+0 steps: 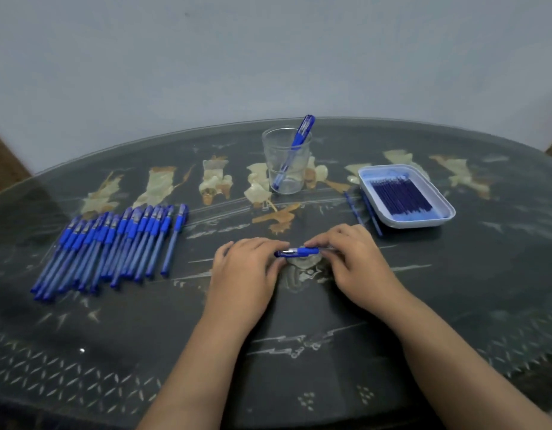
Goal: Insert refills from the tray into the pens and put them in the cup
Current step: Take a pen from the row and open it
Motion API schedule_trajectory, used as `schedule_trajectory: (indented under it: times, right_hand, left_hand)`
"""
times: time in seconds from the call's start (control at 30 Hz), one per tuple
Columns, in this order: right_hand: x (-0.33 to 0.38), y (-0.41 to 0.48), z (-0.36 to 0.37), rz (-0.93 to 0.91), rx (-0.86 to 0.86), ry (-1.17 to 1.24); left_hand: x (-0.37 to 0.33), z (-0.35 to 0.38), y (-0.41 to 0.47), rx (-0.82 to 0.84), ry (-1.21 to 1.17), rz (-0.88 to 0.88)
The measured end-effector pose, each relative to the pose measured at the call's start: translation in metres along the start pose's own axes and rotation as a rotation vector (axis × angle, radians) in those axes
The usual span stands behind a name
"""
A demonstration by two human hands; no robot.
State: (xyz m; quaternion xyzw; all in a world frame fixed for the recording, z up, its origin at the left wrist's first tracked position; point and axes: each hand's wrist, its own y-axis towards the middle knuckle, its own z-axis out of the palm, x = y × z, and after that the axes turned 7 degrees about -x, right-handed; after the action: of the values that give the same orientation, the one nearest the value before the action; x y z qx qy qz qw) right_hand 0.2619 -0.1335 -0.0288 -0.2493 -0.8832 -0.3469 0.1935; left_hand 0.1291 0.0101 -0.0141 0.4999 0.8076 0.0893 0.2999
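One table holds the loose pens at left, the tray of refills at right and the cup behind, while your left hand and right hand both pinch the pen at centre: keep its halves aligned, twist snug.

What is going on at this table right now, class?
A person grips a blue pen between the left hand and the right hand, just above the table. One other pen leans inside the glass cup. A row of pens lies on the left. Refills fill the white tray on the right, with two loose refills beside it.
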Motion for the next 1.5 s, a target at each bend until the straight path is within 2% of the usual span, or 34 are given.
schedule_trajectory:
  times: [0.3,0.47,1.07,1.5]
  right_hand:
    - [-0.002,-0.002,0.004,-0.031,-0.013,0.021]
    - [-0.003,-0.001,0.003,-0.031,-0.025,0.03]
    - [-0.001,0.001,0.001,-0.054,-0.028,0.089]
    - [0.003,0.002,-0.002,-0.062,-0.069,0.072]
  left_hand:
    - [-0.009,0.011,-0.003,-0.058,-0.049,-0.101]
    - [-0.006,0.015,-0.006,-0.117,-0.026,-0.065]
    - [-0.005,0.008,0.0,-0.072,-0.311,-0.18]
    - [-0.01,0.005,0.0,-0.079,-0.259,-0.14]
